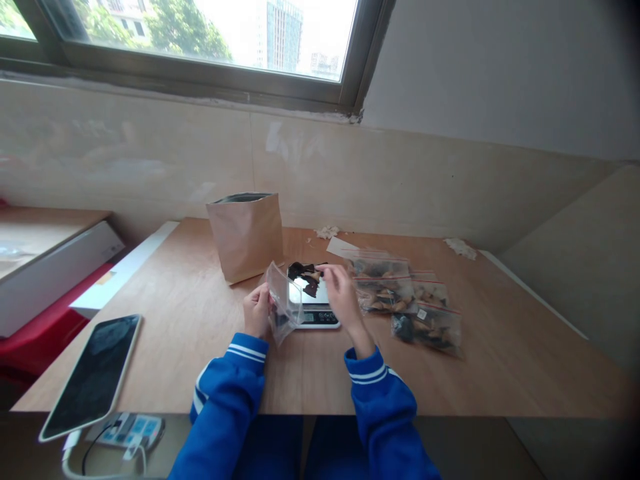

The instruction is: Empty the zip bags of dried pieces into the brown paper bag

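My left hand (pixel 257 310) is closed on the edge of a clear plastic bag (pixel 284 310), which stands tilted with its mouth spread, partly in front of the scale. A white digital kitchen scale (pixel 320 319) lies flat on the table, its dark display facing me. On its pan is a small heap of dark brown, dried, leathery-looking pieces (pixel 309 280). My right hand (pixel 340 293) reaches over the pan's right side, thumb and forefinger pinched at the edge of the heap on a dark dried piece. The digits on the display are too small to read.
An upright brown paper bag (pixel 247 237) stands open behind my left hand. Several filled zip bags (pixel 383 293) overlap to the right of the scale. A tablet (pixel 95 373) overhangs the table's front left edge, above a power strip (pixel 133 430). Crumpled scraps (pixel 327 232) lie near the wall.
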### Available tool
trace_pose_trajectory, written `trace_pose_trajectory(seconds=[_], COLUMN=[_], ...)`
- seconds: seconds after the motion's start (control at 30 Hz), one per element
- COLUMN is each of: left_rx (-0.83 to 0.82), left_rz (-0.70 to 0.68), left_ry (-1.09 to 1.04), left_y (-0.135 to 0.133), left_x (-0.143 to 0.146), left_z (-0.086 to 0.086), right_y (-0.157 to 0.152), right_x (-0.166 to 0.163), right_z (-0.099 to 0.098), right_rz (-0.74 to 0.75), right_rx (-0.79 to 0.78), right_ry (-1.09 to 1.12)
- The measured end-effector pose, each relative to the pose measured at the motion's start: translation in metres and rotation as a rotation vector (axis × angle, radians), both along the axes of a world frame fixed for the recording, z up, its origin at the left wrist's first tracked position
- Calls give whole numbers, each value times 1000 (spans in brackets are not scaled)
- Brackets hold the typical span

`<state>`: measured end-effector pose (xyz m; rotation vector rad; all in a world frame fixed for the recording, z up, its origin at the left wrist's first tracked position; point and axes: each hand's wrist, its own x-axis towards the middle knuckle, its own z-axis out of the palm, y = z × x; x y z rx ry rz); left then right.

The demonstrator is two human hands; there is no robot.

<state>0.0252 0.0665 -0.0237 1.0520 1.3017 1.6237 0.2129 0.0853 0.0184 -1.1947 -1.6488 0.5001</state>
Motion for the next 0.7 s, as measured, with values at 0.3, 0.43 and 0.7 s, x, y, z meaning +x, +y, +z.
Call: trace_pose_trajectory(seconds=[0.3, 0.43, 0.7], left_rx=[42, 32, 10], left_rz=[3, -21, -77], left_ry=[-8, -24, -58], left_y=[2, 2, 3], left_x=[1, 1, 1], left_z=[-6, -6, -8], right_y=[32, 35, 18], right_x=[80, 72, 18], right_z=[-93, -85, -5], right_rz=[-210, -254, -97], right_rx=[20, 11, -24], right_ry=[-415, -400, 45])
